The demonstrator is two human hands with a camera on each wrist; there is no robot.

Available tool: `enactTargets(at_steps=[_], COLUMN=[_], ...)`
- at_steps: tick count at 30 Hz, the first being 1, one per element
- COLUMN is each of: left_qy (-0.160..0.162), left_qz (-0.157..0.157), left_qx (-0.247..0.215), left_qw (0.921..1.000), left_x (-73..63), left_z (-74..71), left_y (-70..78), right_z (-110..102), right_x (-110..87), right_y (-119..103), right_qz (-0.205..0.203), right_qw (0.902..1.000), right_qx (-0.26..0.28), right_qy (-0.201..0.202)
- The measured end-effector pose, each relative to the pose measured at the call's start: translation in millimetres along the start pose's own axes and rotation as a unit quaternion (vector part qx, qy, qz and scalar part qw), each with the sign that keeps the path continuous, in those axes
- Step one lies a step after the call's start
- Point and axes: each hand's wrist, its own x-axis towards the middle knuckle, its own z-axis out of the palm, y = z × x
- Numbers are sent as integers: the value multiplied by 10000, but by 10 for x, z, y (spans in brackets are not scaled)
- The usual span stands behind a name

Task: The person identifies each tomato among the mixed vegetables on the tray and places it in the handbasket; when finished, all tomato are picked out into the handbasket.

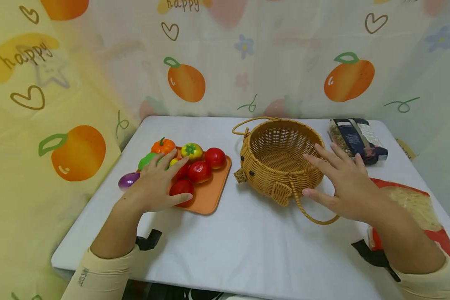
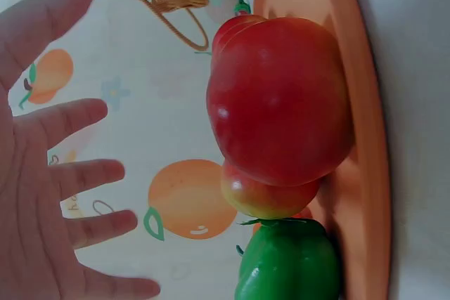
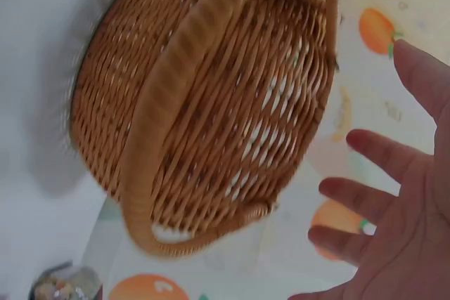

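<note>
With fingers spread, my left hand (image 1: 155,183) hovers over the near left part of an orange tray (image 1: 206,204). The tray bears several toy fruits and vegetables: red apples (image 1: 199,172), a yellow-green pepper (image 1: 191,151) and an orange pepper (image 1: 163,146) at its back edge. A green pepper (image 2: 288,261) shows in the left wrist view, partly hidden by the hand in the head view. At the left lies a purple eggplant (image 1: 128,181). My right hand (image 1: 346,187), fingers also spread, is over the right side of a wicker basket (image 1: 270,179), holding nothing.
The basket has a fish-like face and two loop handles, one drooping toward the front (image 1: 318,221). A dark packaged bag (image 1: 356,139) sits at the back right. A red bag with a see-through window (image 1: 412,208) lies under the right forearm. A printed curtain (image 1: 247,75) hangs behind the white table (image 1: 247,250).
</note>
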Motion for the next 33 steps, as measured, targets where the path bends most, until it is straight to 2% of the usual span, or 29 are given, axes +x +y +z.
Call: enactTargets(at_steps=[4,12,22,33], left_qy=[-148,-595,-811,-428], left_qz=[98,58,382,678], left_qx=[-162,-364,-238,-323], left_qw=[9997,9976,9957,9963], left_x=[-21,-28,4,16], left_z=[25,100,230,294], left_y=[3,5,-16,-61], right_z=[47,97,141,144], right_x=[49,123,170,215], right_y=[-81,-164,-205,-232], right_qz=[-238,-49,-126,78], right_qw=[9994,9981,9994,9998], right_qx=[238,256,119,150], right_qy=[-96,-554,-311,-131])
